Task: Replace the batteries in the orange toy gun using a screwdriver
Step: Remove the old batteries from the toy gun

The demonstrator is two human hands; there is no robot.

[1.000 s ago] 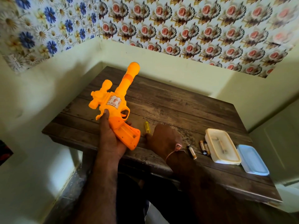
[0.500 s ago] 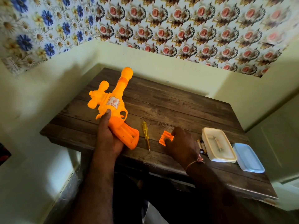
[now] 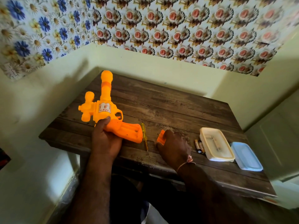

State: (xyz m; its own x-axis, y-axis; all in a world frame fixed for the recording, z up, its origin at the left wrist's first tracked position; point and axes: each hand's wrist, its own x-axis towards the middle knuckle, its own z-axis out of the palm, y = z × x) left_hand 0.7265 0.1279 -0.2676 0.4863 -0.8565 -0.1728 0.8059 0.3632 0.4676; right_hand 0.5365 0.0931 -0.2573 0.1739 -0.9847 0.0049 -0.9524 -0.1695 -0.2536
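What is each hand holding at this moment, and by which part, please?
Left hand grips the orange toy gun at its handle; right hand pinches the orange battery cover by its edge.

arms: bare, no sleeves | right wrist (image 3: 186, 163): thin thread band, pinkish knot | dark trousers

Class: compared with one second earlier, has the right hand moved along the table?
Yes. The right hand left the screwdriver and shifted toward the white container.
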